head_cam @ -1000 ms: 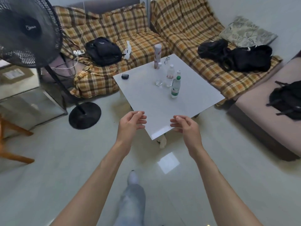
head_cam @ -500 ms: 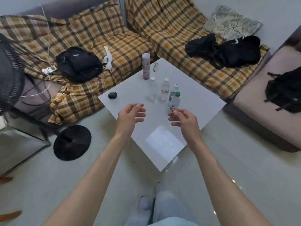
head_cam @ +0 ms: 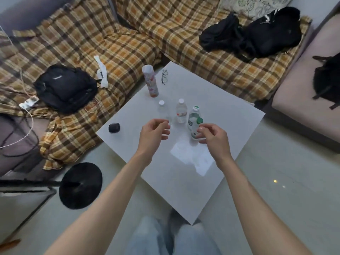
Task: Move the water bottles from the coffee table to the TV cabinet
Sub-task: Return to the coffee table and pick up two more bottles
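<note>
Head view, looking down over a white square coffee table (head_cam: 184, 162). Four clear plastic water bottles clustered upright near the table's middle: a white-capped empty-looking bottle (head_cam: 162, 112), a white-capped bottle with a red-printed label (head_cam: 181, 112), a green-and-white-capped bottle (head_cam: 194, 115), and just in front of it a dark-green-capped bottle (head_cam: 196, 128). All four on the table; TV cabinet not in view, so nothing moved yet, by the look of it.

Left hand (head_cam: 152, 134) over the table just short of the empty-looking bottle, fingers loosely curled, gripping nothing. Right hand (head_cam: 213, 137) beside the dark-green-capped bottle, fingers half curled toward it; contact possible, but no closed grasp visible. Probably shaped that way to take two bottles at once.

Behind the bottles on the table: tall pink-patterned white canister (head_cam: 150, 81) and folded dark-rimmed glasses (head_cam: 164, 76). Toward the table's left edge, small black rounded case (head_cam: 114, 127).
</note>
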Motion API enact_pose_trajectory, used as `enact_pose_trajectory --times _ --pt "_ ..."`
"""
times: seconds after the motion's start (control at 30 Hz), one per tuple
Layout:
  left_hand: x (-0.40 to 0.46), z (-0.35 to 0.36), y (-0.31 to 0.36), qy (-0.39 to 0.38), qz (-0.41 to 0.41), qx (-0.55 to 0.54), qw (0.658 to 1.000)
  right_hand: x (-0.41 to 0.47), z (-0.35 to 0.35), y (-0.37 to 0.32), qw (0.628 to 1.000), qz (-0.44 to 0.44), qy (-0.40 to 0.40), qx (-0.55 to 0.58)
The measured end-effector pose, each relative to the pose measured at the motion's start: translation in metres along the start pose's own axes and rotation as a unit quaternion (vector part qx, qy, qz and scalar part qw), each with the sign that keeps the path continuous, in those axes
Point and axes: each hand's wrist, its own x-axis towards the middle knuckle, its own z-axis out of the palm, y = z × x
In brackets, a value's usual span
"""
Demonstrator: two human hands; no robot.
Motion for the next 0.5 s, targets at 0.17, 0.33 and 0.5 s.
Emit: enact_pose_trajectory --times 0.17,0.33,0.5 --pt "0.075 0.007 0.000 -0.021 -0.013 0.105 0.994 0.049 0.009 0.012 0.998 0.047 0.034 -0.024" --pt "0.152 0.005 -0.007 -0.014 -0.026 0.196 0.980 0.098 0.029 0.030 0.990 0.066 0.047 -0.112" --pt "0.225 0.011 -0.028 -0.064 0.014 0.387 0.920 0.144 0.045 0.054 0.963 0.084 0.089 -0.242"
